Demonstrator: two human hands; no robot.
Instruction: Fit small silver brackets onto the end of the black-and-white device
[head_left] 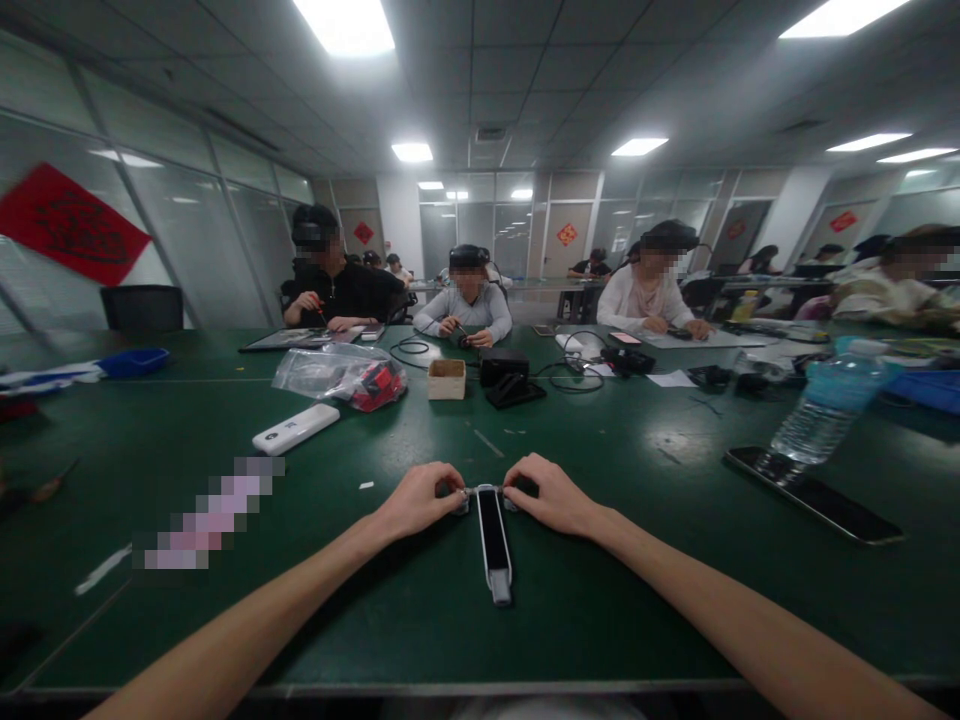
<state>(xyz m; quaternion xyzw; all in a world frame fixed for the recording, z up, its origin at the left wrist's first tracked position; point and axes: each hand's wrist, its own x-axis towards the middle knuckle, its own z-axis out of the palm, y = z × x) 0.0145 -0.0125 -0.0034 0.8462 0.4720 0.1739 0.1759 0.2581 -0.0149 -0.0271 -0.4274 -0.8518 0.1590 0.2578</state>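
Observation:
A slim white-edged device with a long black face [493, 535] and a grey tip lies on the green table, its tip pointing towards me. My left hand [424, 497] is at the left of its far end, thumb and fingers pinched together. On the opposite side, my right hand [547, 495] is pinched in the same way. Small clear or greyish bits show beneath the fingertips of both hands, close to the device's far end. What exactly the fingers hold is too small to make out.
A white oblong case [296, 430] lies to the left, near a bagged red item [375, 385]. Ahead stand a small box [447, 380] and a black stand [514, 380]. To the right, a water bottle [825, 405] stands beside a phone [817, 495]. Several people sit across the table.

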